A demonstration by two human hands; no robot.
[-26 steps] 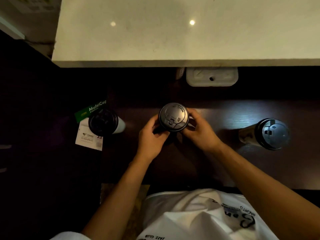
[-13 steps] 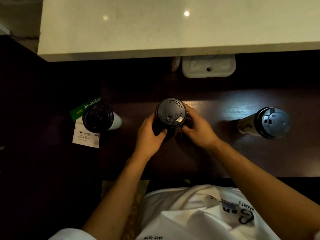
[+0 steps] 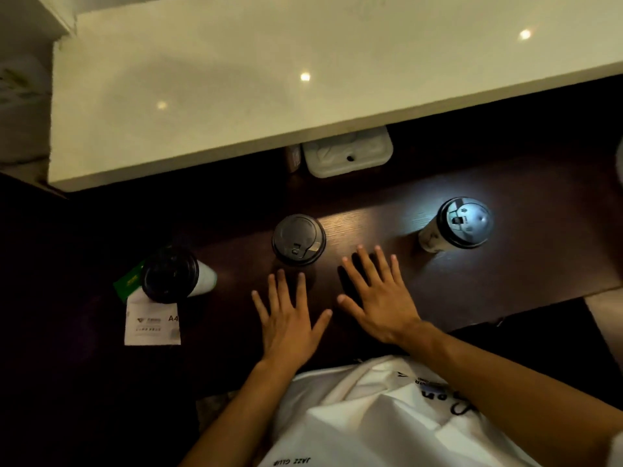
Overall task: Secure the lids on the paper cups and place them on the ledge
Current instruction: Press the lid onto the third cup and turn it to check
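dim room, dark wooden surface (image 3: 505,274) below a pale ledge (image 3: 236,96) that runs across the top of my view. three paper cups stand on the surface, each with a lid on: the left cup (image 3: 170,274) on a sheet of paper (image 3: 151,323), the middle cup (image 3: 298,239) straight ahead, the right cup (image 3: 463,224) under a bright spot of light. my left hand (image 3: 288,323) and right hand (image 3: 381,298) lie flat, fingers spread, holding nothing, just short of the middle cup and not touching it. a white box (image 3: 347,153) sits tucked under the ledge. by my reckoning the lids look seated, though i cannot tell how firmly. no cup is on the ledge yet, so all three lifts are left.
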